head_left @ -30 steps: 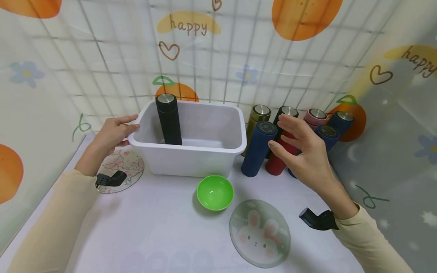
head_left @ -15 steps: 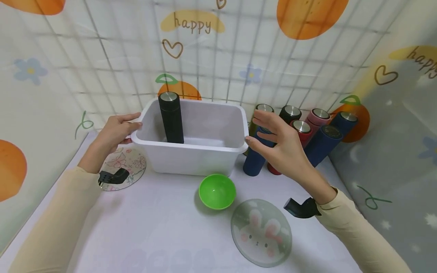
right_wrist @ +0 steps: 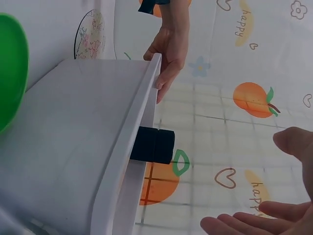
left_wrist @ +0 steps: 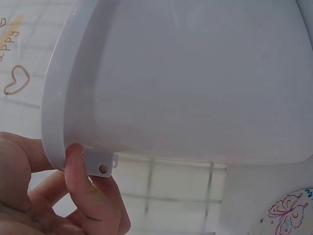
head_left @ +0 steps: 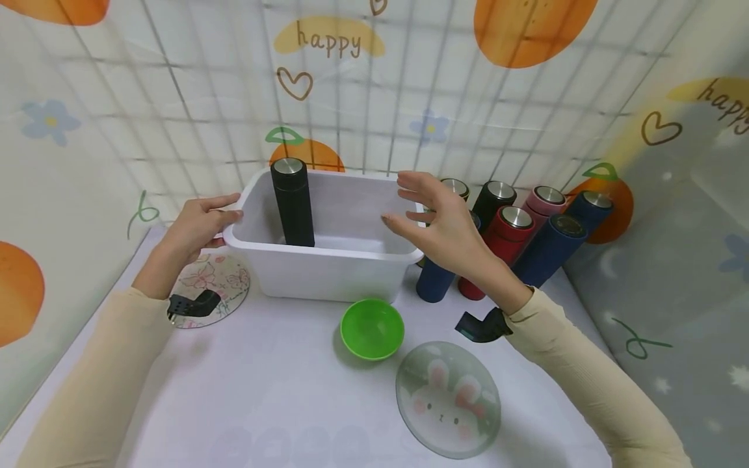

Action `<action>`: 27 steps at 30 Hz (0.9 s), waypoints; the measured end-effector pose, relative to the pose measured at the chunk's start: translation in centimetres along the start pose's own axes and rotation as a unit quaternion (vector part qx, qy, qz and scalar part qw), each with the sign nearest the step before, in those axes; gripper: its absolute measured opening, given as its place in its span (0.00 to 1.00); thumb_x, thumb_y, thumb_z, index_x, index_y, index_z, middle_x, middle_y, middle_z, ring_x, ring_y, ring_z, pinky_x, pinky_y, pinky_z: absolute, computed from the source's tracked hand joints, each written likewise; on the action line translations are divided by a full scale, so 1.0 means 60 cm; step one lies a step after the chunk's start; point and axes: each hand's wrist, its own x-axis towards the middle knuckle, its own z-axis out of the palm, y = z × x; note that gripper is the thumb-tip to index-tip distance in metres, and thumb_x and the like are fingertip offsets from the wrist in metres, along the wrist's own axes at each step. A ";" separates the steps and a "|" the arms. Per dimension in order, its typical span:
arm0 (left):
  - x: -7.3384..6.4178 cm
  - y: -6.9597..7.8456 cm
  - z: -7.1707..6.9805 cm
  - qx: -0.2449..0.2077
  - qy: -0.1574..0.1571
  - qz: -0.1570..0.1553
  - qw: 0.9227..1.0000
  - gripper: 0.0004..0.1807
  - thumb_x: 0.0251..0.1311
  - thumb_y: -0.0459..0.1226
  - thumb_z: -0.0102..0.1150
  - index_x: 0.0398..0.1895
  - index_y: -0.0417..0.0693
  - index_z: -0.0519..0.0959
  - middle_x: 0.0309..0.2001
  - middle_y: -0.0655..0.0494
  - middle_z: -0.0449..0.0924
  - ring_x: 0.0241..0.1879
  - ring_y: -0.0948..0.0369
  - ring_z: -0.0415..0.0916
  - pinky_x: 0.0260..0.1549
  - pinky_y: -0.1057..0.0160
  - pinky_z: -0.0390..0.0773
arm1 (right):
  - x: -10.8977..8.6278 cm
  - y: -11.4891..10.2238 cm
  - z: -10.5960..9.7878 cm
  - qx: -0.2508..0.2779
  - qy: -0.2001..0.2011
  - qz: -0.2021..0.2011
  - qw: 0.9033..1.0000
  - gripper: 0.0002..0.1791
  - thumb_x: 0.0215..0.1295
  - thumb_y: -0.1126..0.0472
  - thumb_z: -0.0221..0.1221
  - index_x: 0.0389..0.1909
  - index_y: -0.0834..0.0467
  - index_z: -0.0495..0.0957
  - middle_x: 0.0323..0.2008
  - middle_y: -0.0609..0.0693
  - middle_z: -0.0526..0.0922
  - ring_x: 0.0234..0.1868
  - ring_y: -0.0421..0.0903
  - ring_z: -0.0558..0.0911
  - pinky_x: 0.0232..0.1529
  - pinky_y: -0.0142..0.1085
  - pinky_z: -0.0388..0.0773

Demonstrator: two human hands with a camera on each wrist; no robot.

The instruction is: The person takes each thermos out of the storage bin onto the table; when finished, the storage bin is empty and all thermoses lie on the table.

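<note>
My left hand point(head_left: 199, 227) grips the left rim of a white plastic bin point(head_left: 322, 276). In the left wrist view its thumb and fingers point(left_wrist: 88, 191) pinch the rim corner at a small tab with a hole. Inside the bin, at its left end, a black thermos point(head_left: 294, 208) with a steel-topped lid leans slightly and sticks up past the rim. My right hand point(head_left: 441, 224) hovers over the bin's right end, fingers spread and gently bent, holding nothing. It partly hides a blue thermos point(head_left: 435, 279) and a gold one point(head_left: 455, 187) beside the bin.
Right of the bin stand more thermoses: black point(head_left: 496, 198), red point(head_left: 508, 235), pink point(head_left: 544, 203) and blue point(head_left: 552, 246). A green bowl point(head_left: 372, 329) sits in front. A round bunny mat point(head_left: 447, 400) lies front right, a floral round mat point(head_left: 219, 286) at left. Patterned curtains enclose the table.
My right hand has moved left from above the thermoses to the bin's right end, uncovering the red and blue thermoses. My left hand stays on the rim. The view shifted slightly.
</note>
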 end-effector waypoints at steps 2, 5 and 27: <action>0.001 0.001 0.001 0.001 -0.001 0.000 1.000 0.32 0.73 0.43 0.52 0.78 0.56 0.58 0.70 0.36 0.64 0.47 0.58 0.74 0.35 0.66 0.81 | 0.010 0.003 0.005 0.003 -0.001 0.005 1.000 0.36 0.63 0.53 0.68 0.70 0.57 0.68 0.67 0.47 0.72 0.63 0.40 0.75 0.54 0.39 0.78; 0.000 0.002 0.003 0.004 -0.002 -0.002 1.000 0.33 0.73 0.44 0.52 0.78 0.55 0.58 0.70 0.36 0.65 0.49 0.54 0.74 0.37 0.63 0.81 | 0.024 0.007 0.014 0.003 -0.004 0.016 1.000 0.36 0.63 0.51 0.68 0.70 0.56 0.68 0.67 0.47 0.72 0.63 0.39 0.75 0.54 0.39 0.78; -0.004 0.002 -0.003 0.006 -0.002 0.003 1.000 0.34 0.72 0.46 0.53 0.78 0.53 0.58 0.69 0.37 0.65 0.50 0.52 0.73 0.36 0.64 0.81 | 0.113 0.022 0.077 0.018 0.009 0.025 0.999 0.42 0.61 0.51 0.70 0.74 0.53 0.63 0.65 0.56 0.74 0.60 0.45 0.78 0.52 0.39 0.79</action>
